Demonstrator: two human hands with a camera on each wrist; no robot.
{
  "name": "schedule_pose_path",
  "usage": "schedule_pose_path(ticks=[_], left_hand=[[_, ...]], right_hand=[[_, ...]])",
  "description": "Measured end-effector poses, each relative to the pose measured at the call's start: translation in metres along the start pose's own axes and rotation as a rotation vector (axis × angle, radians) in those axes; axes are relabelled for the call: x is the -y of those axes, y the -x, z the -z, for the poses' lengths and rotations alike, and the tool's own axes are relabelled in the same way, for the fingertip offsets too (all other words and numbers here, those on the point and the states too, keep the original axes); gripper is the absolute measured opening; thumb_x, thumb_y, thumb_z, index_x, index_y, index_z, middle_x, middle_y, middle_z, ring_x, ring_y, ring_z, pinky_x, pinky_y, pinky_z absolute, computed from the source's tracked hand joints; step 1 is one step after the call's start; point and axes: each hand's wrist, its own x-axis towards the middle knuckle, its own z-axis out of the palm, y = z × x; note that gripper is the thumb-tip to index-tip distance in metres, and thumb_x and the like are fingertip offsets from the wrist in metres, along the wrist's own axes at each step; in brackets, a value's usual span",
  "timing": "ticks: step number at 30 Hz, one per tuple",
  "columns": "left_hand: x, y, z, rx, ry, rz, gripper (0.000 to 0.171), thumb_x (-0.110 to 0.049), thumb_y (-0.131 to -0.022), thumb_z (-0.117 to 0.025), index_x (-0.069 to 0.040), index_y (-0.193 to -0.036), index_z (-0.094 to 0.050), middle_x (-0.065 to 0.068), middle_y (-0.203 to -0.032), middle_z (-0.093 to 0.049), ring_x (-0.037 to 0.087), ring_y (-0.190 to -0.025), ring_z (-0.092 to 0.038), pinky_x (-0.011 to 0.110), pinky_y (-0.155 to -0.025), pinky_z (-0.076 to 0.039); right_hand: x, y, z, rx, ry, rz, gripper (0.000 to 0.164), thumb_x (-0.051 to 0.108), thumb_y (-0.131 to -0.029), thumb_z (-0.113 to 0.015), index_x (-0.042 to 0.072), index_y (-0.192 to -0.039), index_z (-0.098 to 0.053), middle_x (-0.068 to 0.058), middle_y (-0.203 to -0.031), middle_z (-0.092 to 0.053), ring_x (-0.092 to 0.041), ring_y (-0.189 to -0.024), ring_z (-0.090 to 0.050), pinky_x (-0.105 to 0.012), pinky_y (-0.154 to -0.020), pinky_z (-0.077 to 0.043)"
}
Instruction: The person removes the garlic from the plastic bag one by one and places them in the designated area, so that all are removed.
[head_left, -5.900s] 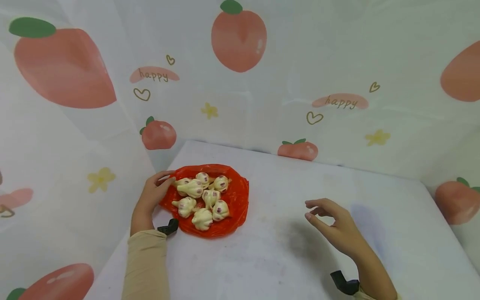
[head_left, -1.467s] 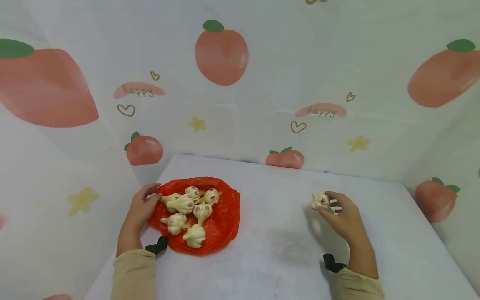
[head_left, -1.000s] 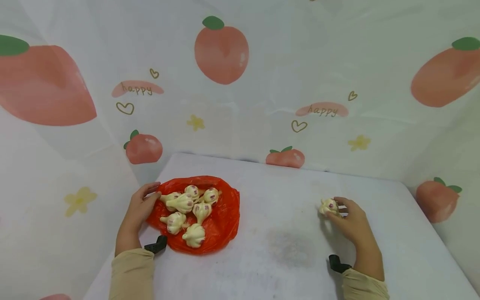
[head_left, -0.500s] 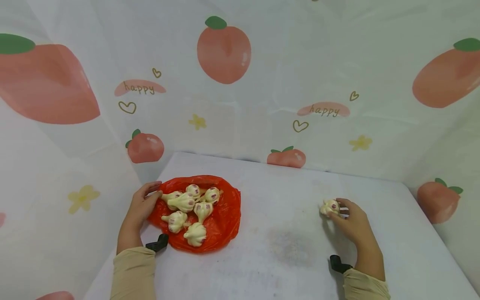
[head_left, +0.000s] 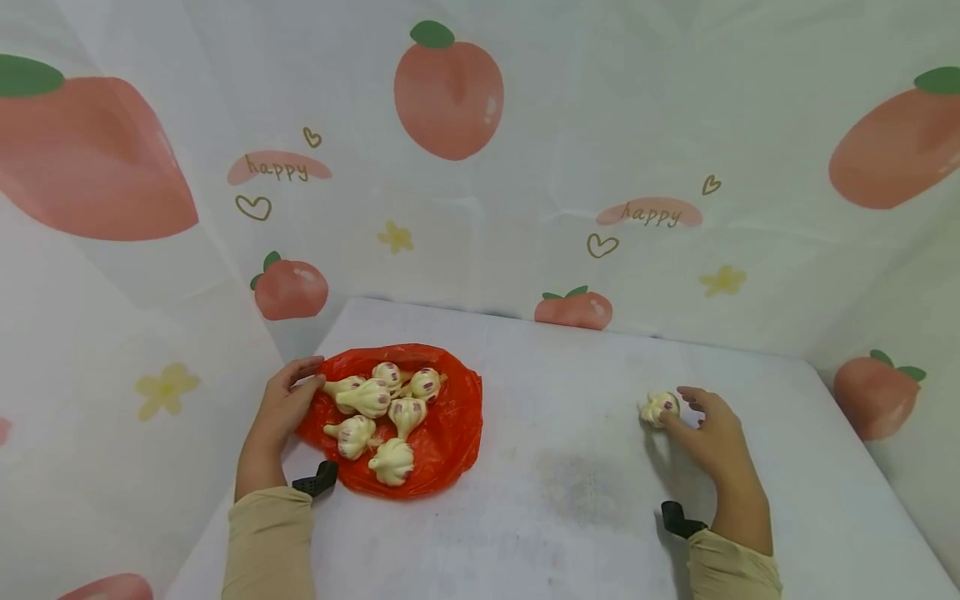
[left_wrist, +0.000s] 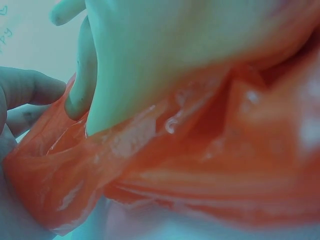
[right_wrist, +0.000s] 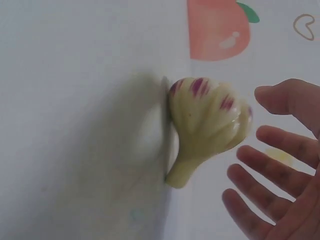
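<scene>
A pale garlic bulb [head_left: 661,409] with purple streaks lies on the white table at the right. My right hand [head_left: 712,437] is just beside it, fingers spread. In the right wrist view a gap separates that garlic bulb [right_wrist: 210,115] from the fingertips. On the left, a red plastic bag [head_left: 453,425] lies spread out with several garlic bulbs [head_left: 392,462] on it. My left hand [head_left: 281,412] holds the bag's left edge between thumb and fingers. The left wrist view has the red bag [left_wrist: 65,190] close up against the hand, with pale garlic behind its rim.
White tabletop [head_left: 555,417] stretches between the bag and the lone bulb, with a greyish smudge near its middle. A white curtain [head_left: 525,208] printed with peaches stands behind and at both sides. Each wrist wears a small black device [head_left: 681,521].
My right hand, formerly without anything, carried a garlic bulb to the right, set it on the table and has just let go. The left hand stays at the bag's edge.
</scene>
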Motion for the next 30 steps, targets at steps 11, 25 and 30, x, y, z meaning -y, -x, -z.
schedule_pose_path(ticks=[11,25,30], left_hand=[[0.001,0.002,0.003,-0.002,0.011,-0.010,0.053,-0.027,-0.112,-0.049,-0.008,-0.161,-0.043,0.023,-0.164,-0.043,0.043,-0.148,-0.047,0.058,-0.125,-0.037],[-0.001,0.000,0.002,-0.001,0.027,-0.022,0.052,-0.027,-0.112,-0.049,-0.007,-0.160,-0.044,0.024,-0.164,-0.043,0.044,-0.148,-0.047,0.058,-0.124,-0.038],[-0.001,0.001,0.001,-0.004,0.026,-0.017,0.052,-0.026,-0.111,-0.049,-0.007,-0.160,-0.044,0.025,-0.163,-0.043,0.045,-0.148,-0.046,0.059,-0.124,-0.038]], right_hand=[[0.046,-0.001,-0.012,-0.053,-0.166,0.144,0.051,0.026,-0.100,-0.075,0.002,-0.143,-0.062,-0.021,-0.144,-0.060,-0.044,-0.135,-0.055,-0.054,-0.106,-0.050],[0.128,0.008,-0.062,0.084,-0.339,0.417,0.044,0.018,-0.093,-0.083,0.018,-0.135,-0.068,-0.001,-0.135,-0.068,-0.024,-0.126,-0.064,-0.048,-0.101,-0.058],[0.156,0.010,-0.079,0.169,-0.352,0.503,0.043,0.019,-0.093,-0.083,0.021,-0.134,-0.068,0.006,-0.131,-0.068,-0.021,-0.123,-0.064,-0.048,-0.101,-0.059]])
